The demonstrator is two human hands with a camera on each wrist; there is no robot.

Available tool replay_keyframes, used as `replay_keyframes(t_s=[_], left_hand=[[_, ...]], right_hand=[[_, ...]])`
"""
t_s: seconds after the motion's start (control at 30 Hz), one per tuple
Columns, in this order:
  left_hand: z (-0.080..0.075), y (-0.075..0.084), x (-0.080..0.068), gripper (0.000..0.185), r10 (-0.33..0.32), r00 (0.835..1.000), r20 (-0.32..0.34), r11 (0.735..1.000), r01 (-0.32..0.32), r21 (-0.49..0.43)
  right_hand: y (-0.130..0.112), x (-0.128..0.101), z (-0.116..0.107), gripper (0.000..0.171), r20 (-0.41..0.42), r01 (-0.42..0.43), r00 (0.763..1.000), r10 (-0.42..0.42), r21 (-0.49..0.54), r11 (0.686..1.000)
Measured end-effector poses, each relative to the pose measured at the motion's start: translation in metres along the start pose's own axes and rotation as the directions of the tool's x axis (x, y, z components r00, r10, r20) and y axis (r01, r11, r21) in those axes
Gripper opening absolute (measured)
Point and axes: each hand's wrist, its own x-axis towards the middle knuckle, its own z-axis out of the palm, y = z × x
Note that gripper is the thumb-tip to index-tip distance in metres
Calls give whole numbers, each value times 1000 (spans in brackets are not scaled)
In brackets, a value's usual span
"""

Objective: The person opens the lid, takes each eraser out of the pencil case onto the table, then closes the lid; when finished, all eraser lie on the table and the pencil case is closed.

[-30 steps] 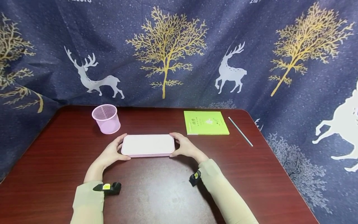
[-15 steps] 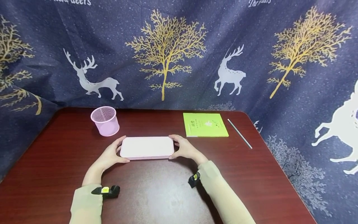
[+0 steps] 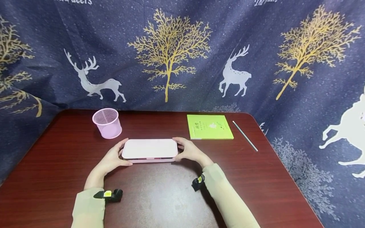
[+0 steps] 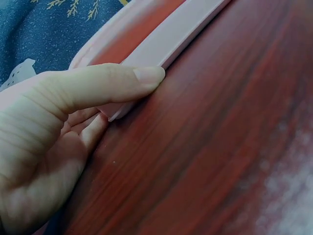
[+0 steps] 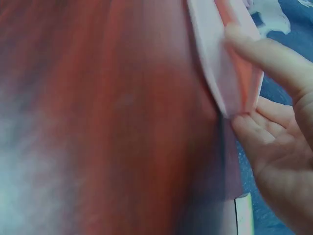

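Note:
A pale pink pencil case (image 3: 149, 148) lies on the table in the middle of the head view, its white-pink lid raised a little along the near side. A narrow dark gap shows between lid and base. My left hand (image 3: 112, 158) holds its left end, thumb at the front corner and fingers at the back. At the right end my right hand (image 3: 190, 152) holds it likewise. In the left wrist view, the left thumb (image 4: 117, 85) lies against the base's front wall (image 4: 171, 39). The right wrist view shows the right thumb (image 5: 266, 56) at the parted edge; the case's inside is hidden.
Behind my left hand stands a pink mesh pen holder (image 3: 109, 125). A green book (image 3: 210, 127) lies at the back right, with a thin pencil-like stick (image 3: 244, 136) beside it. The dark red table (image 3: 159, 196) ends at a blue printed cloth (image 3: 194, 88).
The case's lid has come up slightly along its front, and a dark gap now shows there. The right thumb has shifted slightly; the left hand stays in place.

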Motion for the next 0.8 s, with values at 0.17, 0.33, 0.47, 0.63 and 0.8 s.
replay_keyframes(t_s=[0.17,0.33,0.47,0.63,0.8], left_hand=[[-1,-1,0,109,6,1000,-7,1000,-6,-12],[0,-2,0,111,4,1000,3,999,-4,-40],[1,-2,0,112,17,1000,7,998,-16,-68],[1,-1,-1,113,11,1000,4,997,-10,-79],[0,-1,-3,113,11,1000,6,993,-10,-118]], right_hand=[[-4,0,-4,89,22,-33,999,32,22,999],[-5,0,-9,88,57,-44,997,44,4,999],[-5,0,-15,83,72,-31,997,31,-2,1000],[-5,2,-19,74,70,-29,997,29,7,1000],[-7,7,-20,56,15,-21,1000,21,8,1000]])
